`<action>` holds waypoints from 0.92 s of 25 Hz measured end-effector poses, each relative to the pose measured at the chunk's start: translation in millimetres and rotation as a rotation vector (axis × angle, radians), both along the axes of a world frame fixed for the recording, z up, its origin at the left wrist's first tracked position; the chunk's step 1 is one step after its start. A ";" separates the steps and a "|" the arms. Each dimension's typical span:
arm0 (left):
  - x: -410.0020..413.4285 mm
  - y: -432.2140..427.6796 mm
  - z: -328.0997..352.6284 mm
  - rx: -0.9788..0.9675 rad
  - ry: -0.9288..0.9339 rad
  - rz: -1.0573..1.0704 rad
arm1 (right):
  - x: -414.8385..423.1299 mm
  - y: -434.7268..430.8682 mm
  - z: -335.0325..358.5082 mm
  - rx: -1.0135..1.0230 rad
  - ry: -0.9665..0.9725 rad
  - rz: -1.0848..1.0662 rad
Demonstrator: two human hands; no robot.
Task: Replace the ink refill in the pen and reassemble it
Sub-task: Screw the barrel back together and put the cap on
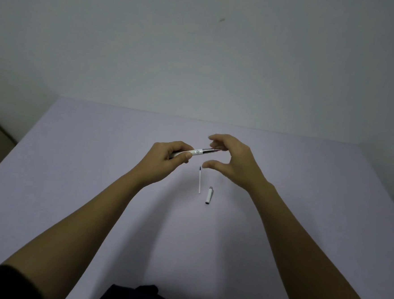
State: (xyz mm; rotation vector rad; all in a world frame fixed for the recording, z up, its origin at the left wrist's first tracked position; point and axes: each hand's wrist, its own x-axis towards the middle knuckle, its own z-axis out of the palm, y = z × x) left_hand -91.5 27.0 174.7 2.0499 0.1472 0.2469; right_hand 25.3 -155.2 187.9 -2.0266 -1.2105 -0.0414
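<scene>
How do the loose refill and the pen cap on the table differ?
The refill is a thin white stick with a dark tip; the cap is shorter and fatter, with a grey end. The refill lies farther from the person than the cap. Both lie flat on the table, untouched.

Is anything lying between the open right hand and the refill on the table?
Nothing visible does. The right hand hovers open just above the refill, which lies bare on the table. The cap lies beside it, clear of the path.
</scene>
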 end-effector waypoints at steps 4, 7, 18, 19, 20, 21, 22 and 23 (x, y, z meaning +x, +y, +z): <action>-0.7 -0.2 1.2 0.013 0.001 -0.011 | 0.3 2.3 0.0 0.033 -0.054 -0.034; -0.3 0.1 2.4 0.022 -0.005 -0.003 | 0.3 1.9 0.6 0.052 -0.020 -0.019; 2.8 0.4 0.9 0.060 -0.032 -0.009 | 3.9 1.3 -2.8 0.072 -0.118 0.014; 3.2 0.3 0.3 0.060 -0.038 -0.006 | 4.4 3.0 -2.3 0.087 -0.119 0.001; 3.5 0.0 -0.4 0.059 -0.047 -0.001 | 5.4 4.8 -2.4 0.102 -0.109 -0.010; 3.7 -0.3 -1.3 0.061 -0.053 0.004 | 6.2 6.6 -2.9 0.107 -0.097 -0.015; 3.8 -0.6 -2.7 0.064 -0.055 0.011 | 7.3 8.1 -4.2 0.107 -0.079 -0.009; 3.7 -0.2 -4.3 0.066 -0.052 0.020 | 8.5 9.5 -6.5 0.102 -0.055 0.001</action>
